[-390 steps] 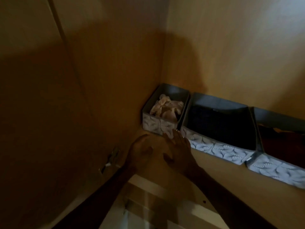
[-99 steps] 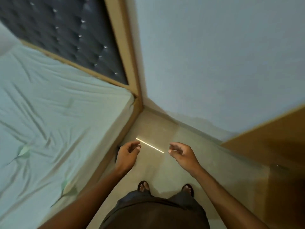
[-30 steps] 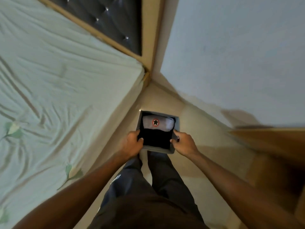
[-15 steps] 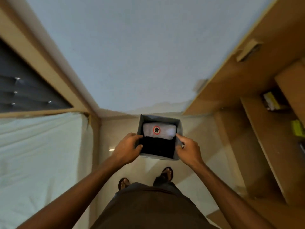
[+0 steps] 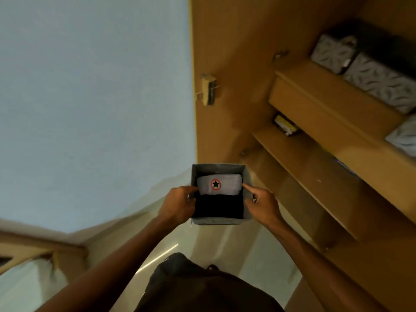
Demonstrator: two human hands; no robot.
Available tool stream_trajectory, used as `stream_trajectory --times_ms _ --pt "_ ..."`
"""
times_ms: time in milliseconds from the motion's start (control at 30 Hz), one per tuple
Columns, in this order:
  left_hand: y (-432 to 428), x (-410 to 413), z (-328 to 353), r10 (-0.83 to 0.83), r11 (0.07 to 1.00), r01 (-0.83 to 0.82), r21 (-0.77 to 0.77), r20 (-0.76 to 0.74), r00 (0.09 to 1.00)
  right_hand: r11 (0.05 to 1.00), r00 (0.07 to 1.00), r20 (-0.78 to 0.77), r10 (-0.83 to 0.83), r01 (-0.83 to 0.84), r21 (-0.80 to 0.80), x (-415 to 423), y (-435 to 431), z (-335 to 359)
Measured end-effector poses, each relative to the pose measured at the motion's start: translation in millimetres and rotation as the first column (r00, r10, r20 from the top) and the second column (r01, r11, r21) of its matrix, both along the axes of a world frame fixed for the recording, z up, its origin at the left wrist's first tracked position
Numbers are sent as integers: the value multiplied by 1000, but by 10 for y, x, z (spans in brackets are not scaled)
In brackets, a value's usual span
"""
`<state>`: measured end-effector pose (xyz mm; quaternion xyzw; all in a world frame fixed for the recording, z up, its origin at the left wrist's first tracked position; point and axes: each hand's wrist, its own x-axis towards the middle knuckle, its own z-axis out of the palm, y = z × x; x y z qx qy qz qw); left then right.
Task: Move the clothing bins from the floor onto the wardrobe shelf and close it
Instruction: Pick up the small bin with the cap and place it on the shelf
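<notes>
I hold a small grey fabric clothing bin (image 5: 218,168) in the air in front of me, above the floor. It contains a folded grey garment with a red-ringed black star (image 5: 219,186) and dark clothing below it. My left hand (image 5: 179,204) grips the bin's left wall, my right hand (image 5: 262,204) its right wall. The open wardrobe stands to the right. On its upper shelf (image 5: 319,102) sit patterned grey bins (image 5: 378,82), with another bin (image 5: 404,138) at the right edge.
The wardrobe's side panel (image 5: 227,52) carries a hinge (image 5: 208,88). A lower shelf (image 5: 304,158) holds a small yellow and black item (image 5: 284,124). A pale blue wall fills the left. Tiled floor lies below, with a bed corner (image 5: 27,275) at the bottom left.
I picked the bin up from the floor by the bed with both hands and turned right. The open wardrobe shelves now fill the right of the view.
</notes>
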<state>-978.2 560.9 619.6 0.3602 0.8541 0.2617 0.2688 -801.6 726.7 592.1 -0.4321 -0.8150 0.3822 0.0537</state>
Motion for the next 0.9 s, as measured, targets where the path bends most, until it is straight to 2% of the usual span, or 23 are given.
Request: stream_trajectory --times_ms 267,367,633,767,900 --pt "1588 -171 194 -176 976 183 116 -64 982 980 979 -103 -179 186 67 108 1234 169" --pt "2258 -292 282 -254 953 258 158 -46 966 962 959 -140 -246 259 87 71 1754 251" --pt "3940 -695 661 -304 904 324 277 -113 946 889 891 -225 -395 432 153 -124 3051 733" --pt "4721 -805 849 -359 874 378 306 -119 926 840 846 -286 -451 510 186 -205 3677 889" --pt "5397 -903 915 -438 845 465 264 -157 885 819 839 -272 -472 531 217 -307 4192 1009"
